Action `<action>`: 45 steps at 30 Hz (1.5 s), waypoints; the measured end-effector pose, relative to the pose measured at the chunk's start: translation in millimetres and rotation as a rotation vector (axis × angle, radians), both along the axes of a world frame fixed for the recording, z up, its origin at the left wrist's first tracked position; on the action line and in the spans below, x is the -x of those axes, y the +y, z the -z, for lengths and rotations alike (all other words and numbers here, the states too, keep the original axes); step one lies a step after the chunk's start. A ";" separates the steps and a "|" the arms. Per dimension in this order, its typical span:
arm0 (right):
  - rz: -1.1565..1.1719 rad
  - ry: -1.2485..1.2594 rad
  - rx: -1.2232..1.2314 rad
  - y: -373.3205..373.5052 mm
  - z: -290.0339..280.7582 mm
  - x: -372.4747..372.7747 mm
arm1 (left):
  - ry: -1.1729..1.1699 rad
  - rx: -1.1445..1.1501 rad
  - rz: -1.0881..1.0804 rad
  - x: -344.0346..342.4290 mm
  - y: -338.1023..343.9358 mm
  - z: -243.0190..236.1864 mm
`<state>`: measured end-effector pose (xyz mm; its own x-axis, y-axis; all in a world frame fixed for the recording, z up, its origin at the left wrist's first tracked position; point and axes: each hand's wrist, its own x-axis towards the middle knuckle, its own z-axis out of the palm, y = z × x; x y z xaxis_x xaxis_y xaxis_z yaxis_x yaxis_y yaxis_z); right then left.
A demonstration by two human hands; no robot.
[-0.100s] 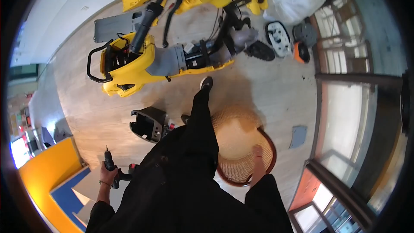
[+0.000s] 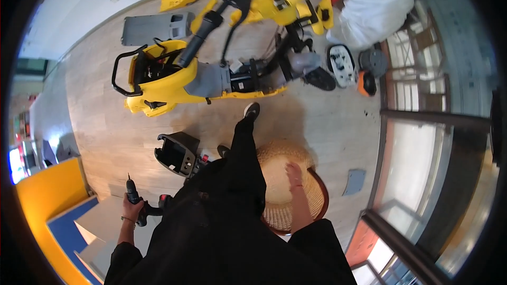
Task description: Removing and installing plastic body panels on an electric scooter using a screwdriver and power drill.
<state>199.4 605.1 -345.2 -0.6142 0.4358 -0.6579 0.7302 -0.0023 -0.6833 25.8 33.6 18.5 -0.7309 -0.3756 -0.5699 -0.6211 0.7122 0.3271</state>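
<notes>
Right hand [image 2: 293,173] moved leftward over wicker chair [image 2: 313,194]; left hand [image 2: 132,210] holds drill [image 2: 132,192].

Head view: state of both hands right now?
Left hand: closed around a black cordless drill.
Right hand: open, empty, over the wicker seat; contact can't be told.

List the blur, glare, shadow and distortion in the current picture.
In the head view, the right hand and handlebar grip look soft, perhaps from motion; the bright patch at its left edge is washed out; a soft shadow darkens the floor beyond the wicker seat; straight edges bow near the dark rim.
</notes>
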 end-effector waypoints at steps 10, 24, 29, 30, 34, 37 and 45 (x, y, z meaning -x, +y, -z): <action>0.096 0.509 1.129 -198.7 -360.2 444.5 | 0.060 0.234 -0.195 -110.1 -22.9 51.8; 0.008 0.132 0.964 -99.4 -391.4 442.0 | -0.026 0.056 -0.542 -230.7 46.4 100.8; 0.191 0.202 0.761 30.7 -451.9 416.5 | 0.167 0.056 -0.556 -215.5 17.1 138.3; 0.176 0.202 0.791 53.7 -466.2 416.3 | 0.215 0.060 -0.544 -202.9 13.3 141.1; 0.201 0.224 0.602 96.1 -492.8 421.7 | 0.072 0.044 -0.449 -116.5 -14.5 121.2; 0.107 0.279 0.604 98.8 -486.3 420.5 | 0.163 0.008 -0.269 -64.4 -31.8 123.3; 0.364 -0.111 0.911 38.7 -296.3 388.1 | 0.191 -0.031 -0.228 126.6 11.2 66.7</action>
